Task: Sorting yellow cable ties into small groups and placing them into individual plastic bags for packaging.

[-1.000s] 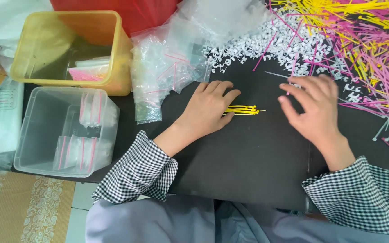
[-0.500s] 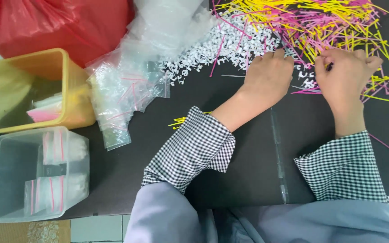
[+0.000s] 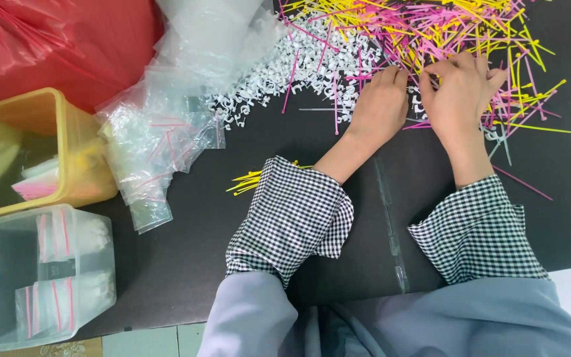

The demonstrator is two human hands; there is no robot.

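Both hands reach into the far pile of thin plastic ties. Right hand has its fingers curled and pinched together at the near edge of the pile of pink and yellow ties, and it seems to be nipping a tie or two, though the hand hides just what it holds. Left hand lies flat beside it, fingers together and pressed down on the ties and the small white clips, maybe to keep them from sliding; I cannot tell if it grips any. The two hands are just beside each other, almost touching. Everything lies on a black mat, where the bright colours are easy to see. Near the left sleeve a small bunch of yellow ties pokes out, lying apart from the big pile as if set aside. To the left sits a heap of little clear bags with pink strips, close enough to reach. Further left stand a yellow tub and, nearer, a clear tub with filled bags inside. A big red bag lies far left.
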